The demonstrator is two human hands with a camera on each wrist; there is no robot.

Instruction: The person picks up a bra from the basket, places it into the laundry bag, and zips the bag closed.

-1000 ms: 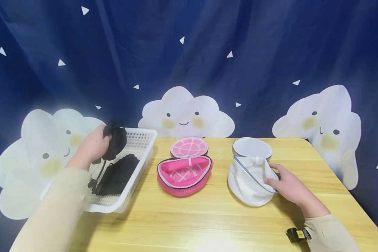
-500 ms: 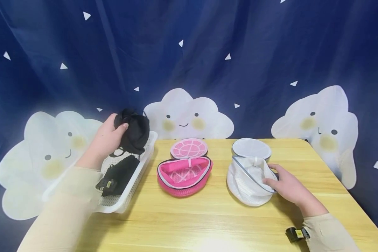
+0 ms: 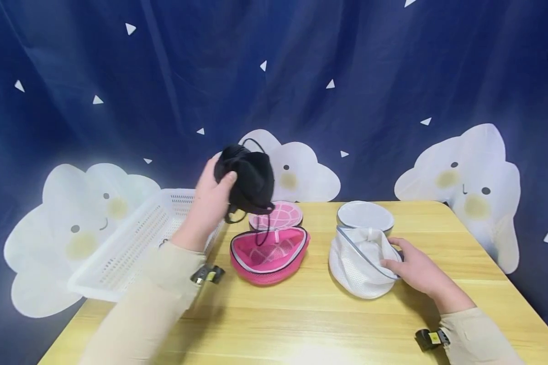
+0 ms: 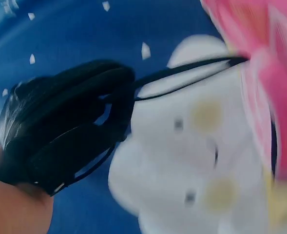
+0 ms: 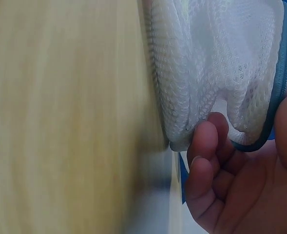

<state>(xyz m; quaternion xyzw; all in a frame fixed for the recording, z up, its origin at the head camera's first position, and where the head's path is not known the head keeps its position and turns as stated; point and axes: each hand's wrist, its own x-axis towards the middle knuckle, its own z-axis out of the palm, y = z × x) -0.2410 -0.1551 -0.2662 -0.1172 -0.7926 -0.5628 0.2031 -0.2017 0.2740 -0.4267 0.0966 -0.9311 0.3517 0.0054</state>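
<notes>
In the head view my left hand (image 3: 214,195) grips a black bra (image 3: 251,177), its cups bunched and thin straps dangling. It is raised behind and over the pink mesh laundry bag (image 3: 269,276), and one strap overlaps the bag's unzipped mouth. The left wrist view shows the bra (image 4: 70,117) close up, fingers at its lower left edge. My right hand (image 3: 417,266) pinches the rim of the white mesh laundry bag (image 3: 361,274), holding its mouth apart. In the right wrist view the thumb and fingers lie on either side of the bag's blue-grey zip edge (image 5: 279,87).
A white plastic basket (image 3: 109,274) stands at the table's left, partly behind my left forearm. Both bags have round lids folded back, one pink (image 3: 283,210) and one white (image 3: 365,215). A dark blue curtain (image 3: 274,66) with cloud prints hangs behind the wooden table (image 3: 301,324).
My left hand has lifted the black bra out of the basket and carried it right, to above the pink bag. The right hand stays on the white bag's rim.
</notes>
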